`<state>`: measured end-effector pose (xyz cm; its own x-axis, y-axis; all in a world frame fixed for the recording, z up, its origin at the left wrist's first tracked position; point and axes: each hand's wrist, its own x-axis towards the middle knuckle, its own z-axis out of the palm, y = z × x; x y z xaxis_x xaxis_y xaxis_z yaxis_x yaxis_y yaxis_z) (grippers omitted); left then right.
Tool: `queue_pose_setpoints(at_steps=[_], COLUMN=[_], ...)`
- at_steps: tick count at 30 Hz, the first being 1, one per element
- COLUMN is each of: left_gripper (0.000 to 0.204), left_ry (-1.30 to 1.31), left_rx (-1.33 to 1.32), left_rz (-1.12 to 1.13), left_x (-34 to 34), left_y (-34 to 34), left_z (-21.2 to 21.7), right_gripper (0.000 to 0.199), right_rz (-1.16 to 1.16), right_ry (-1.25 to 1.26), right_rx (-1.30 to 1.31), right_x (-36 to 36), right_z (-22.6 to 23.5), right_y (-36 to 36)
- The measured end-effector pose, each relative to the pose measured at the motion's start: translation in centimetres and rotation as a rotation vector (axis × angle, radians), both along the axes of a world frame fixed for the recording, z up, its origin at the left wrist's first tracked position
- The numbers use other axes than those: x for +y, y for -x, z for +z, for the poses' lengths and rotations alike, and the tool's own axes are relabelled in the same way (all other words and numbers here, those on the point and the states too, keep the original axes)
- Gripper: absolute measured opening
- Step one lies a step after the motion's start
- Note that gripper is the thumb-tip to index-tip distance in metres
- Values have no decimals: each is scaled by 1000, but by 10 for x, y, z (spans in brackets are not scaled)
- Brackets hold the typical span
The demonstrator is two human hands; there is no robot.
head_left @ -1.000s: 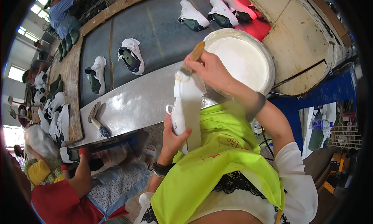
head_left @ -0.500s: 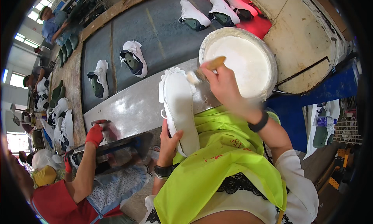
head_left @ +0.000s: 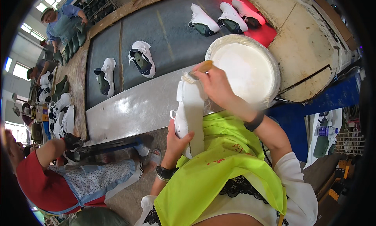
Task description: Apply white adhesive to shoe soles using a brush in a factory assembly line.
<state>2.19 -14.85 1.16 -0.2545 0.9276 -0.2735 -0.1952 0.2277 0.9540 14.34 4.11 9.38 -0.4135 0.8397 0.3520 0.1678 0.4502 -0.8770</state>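
My left hand [head_left: 177,140] grips a white shoe [head_left: 189,112] from below, its pale sole turned up toward me. My right hand [head_left: 216,86] holds a small wooden-handled brush [head_left: 197,72] with its bristles touching the toe end of the sole. Just right of the brush sits a round white basin [head_left: 270,57] filled with white paste. A lime-green apron [head_left: 219,163] covers my lap under the shoe.
Several white shoes [head_left: 141,58] ride a dark conveyor belt [head_left: 172,34] beyond a shiny metal ledge [head_left: 133,108]. A seated person in a red top [head_left: 43,179] works at my lower left. Other people stand far left. A bottle [head_left: 322,137] stands at the right.
The shoe has turned so the sole faces up. My right hand swung from the basin's rim to the toe of the sole with the brush. The person's gloved hand at left dropped lower.
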Motion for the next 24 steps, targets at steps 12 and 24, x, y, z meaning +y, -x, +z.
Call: queue_pose_setpoints(at_steps=[12,24], left_gripper=[81,63], left_ry=[45,-33], left_rx=[238,-241], left_rz=[-6,94], left_x=[-12,15], left_y=[4,29], left_z=[-10,22], right_gripper=[20,20], right_rz=[468,59], right_ry=[97,133], right_rx=[-400,15], right_x=[-15,-52], right_z=[42,-28], right_y=[-11,-26])
